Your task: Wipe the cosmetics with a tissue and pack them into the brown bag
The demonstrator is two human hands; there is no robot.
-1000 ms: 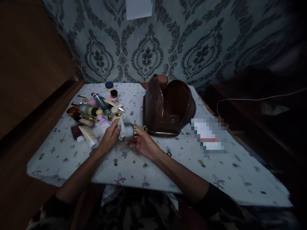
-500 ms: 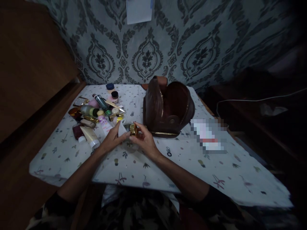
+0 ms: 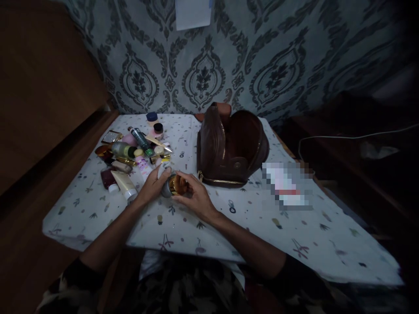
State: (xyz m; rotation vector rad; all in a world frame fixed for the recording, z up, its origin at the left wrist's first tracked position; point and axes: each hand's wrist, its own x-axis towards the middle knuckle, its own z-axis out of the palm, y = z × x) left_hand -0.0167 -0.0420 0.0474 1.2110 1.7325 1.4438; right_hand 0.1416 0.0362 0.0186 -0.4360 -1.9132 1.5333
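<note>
One table [image 3: 327, 253], covered in pale printed cloth, spreads under the left fingers [image 3: 156, 179] and right fingers [image 3: 193, 183]. Beyond the right fingers, well within reach, a brown bag [image 3: 211, 152] stands with its mouth unzipped and gaping; an elbow or sleeve swung that way could tip it.

To the left of the left fingers lies a loose heap of cosmetics, among them a dark red bottle [image 3: 107, 179] and a cream tube [image 3: 122, 185]. The cream tube is just beside the left wrist, so a careless drop of the forearm could push it or set rounder pieces rolling.

Between the two sets of fingers is a grey jar [image 3: 166, 188], tilted on its side. The left fingers press a white cloth [image 3: 163, 169] against its body; should that cloth slide on the smooth side, the jar could slip. I cannot tell whether it touches the table.

Smallest is the gold lid [image 3: 176, 185], which the right fingers curl around and pinch. How tightly it is screwed on does not show; uneven twisting could loosen it and let the body fall away.
</note>
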